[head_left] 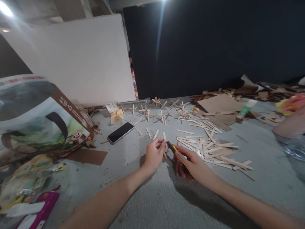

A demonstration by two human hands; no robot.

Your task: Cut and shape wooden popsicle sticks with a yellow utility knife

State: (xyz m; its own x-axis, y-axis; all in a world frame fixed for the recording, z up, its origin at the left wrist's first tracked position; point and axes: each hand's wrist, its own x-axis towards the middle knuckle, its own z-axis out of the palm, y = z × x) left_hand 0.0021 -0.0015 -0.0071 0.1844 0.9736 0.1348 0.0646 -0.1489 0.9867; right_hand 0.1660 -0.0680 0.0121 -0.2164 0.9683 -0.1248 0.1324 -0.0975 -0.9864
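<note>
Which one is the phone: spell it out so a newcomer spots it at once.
Start from the white board at back left. On the grey surface before it, between the printed package and the left hand, lies the phone. Its glossy black screen sets it apart from the pale wooden sticks nearby.

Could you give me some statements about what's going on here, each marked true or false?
1. The right hand holds a dark and yellow tool. True.
2. The left hand grips the phone. False: the left hand pinches a wooden stick; the phone lies apart.
3. The phone's screen is dark. True.
4. Every stick is crossed with another in a star shape. False: many loose sticks lie jumbled beside the right hand.
</note>
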